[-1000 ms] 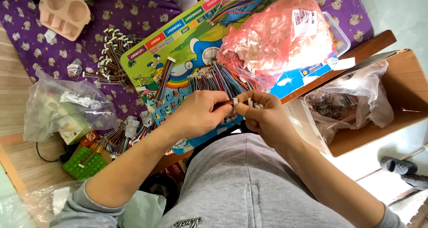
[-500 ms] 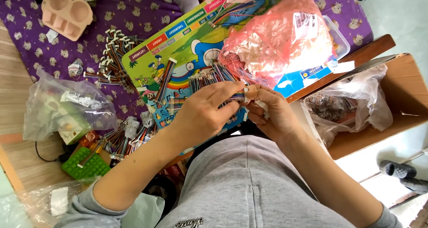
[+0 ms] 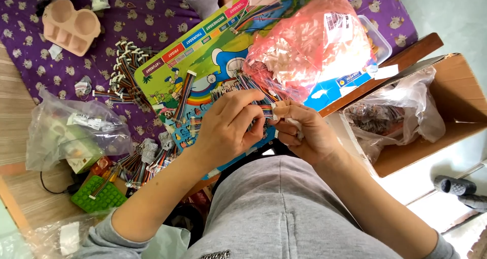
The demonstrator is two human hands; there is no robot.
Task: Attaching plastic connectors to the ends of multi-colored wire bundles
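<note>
I see multicoloured striped ribbon cables (image 3: 248, 89) under my hands, wires in rainbow bands. They lie on a bright cartoon board (image 3: 203, 66), green and blue with a rainbow and red, blue and green label strips. The cloth (image 3: 30, 51) beneath is purple with small pale animal prints. Pink translucent bag (image 3: 309, 41) holds white bits. Peach-coloured tray (image 3: 71, 26) top left. Green block (image 3: 99, 195) lower left. Brown cardboard box (image 3: 456, 102) right. My trousers (image 3: 274, 213) are plain grey.
</note>
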